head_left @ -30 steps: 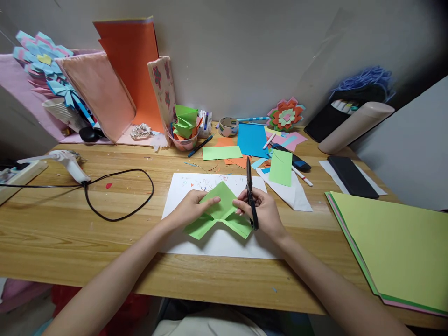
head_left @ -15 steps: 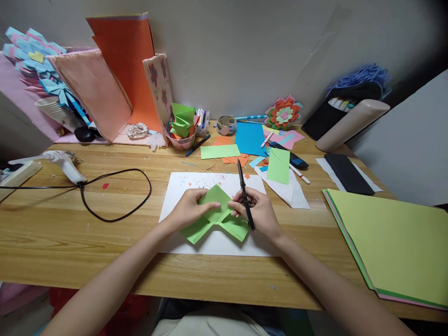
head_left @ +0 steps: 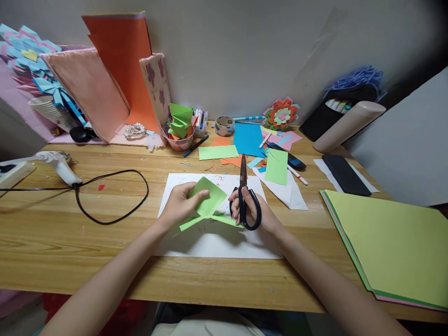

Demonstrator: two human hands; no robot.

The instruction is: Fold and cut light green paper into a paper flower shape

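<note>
Folded green paper (head_left: 212, 198) is pinched between the thumb and fingers of my left hand (head_left: 182, 203). Its square upper part faces up, and narrow folded strips spread out below it to both sides. Black-handled scissors (head_left: 243, 175) are in my right hand (head_left: 257, 210), blades together and pointing away from me. My right fingers are around the handles, just right of the green paper. Under both hands lies a white sheet (head_left: 217, 245) with small coloured marks and scraps near its far edge.
Green paper pieces (head_left: 276, 167), a blue sheet (head_left: 249, 139) and markers lie beyond the hands. A black cable (head_left: 115, 221) loops at the left. Large coloured sheets (head_left: 392, 247) lie at the right, near a black phone-like object (head_left: 345, 175).
The green paper has tilted and shifted left with my left hand. My right hand has come off the paper, and the scissors have turned so their handle loops show.
</note>
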